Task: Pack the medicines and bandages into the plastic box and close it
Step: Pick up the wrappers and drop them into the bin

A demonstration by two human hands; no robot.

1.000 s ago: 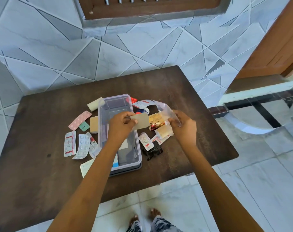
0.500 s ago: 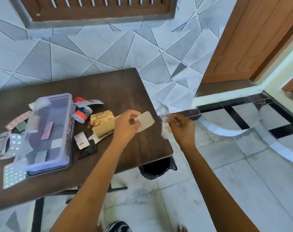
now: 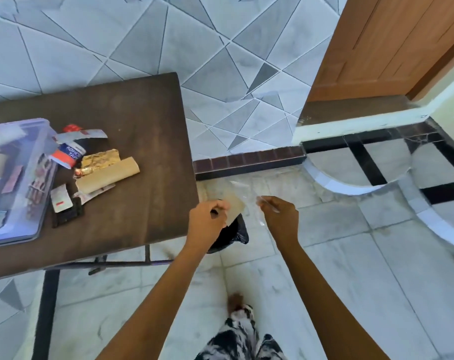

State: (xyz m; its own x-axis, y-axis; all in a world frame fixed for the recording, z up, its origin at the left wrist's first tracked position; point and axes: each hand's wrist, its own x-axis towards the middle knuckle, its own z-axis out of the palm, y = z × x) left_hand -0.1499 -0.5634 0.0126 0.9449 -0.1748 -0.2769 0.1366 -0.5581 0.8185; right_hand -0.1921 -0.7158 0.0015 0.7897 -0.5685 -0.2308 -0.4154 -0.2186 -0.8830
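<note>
Left hand point(image 3: 207, 219) pinching beige pad point(image 3: 235, 207), right hand point(image 3: 280, 216) pinching clear wrapper point(image 3: 249, 193)

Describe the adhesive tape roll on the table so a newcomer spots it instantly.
Start at the dark brown table, then find the clear plastic box at its left edge. Just right of the box lies the adhesive tape roll: white with an orange end and blue lettering, unlike the gold foil strip beside it.

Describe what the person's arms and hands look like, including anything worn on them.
Both arms are bare from the bottom edge of the view to the fingers: no sleeves, gloves, watch, bracelets or rings can be made out on the left hand or the right hand. The picture is slightly blurred, so small details could be missed.
</note>
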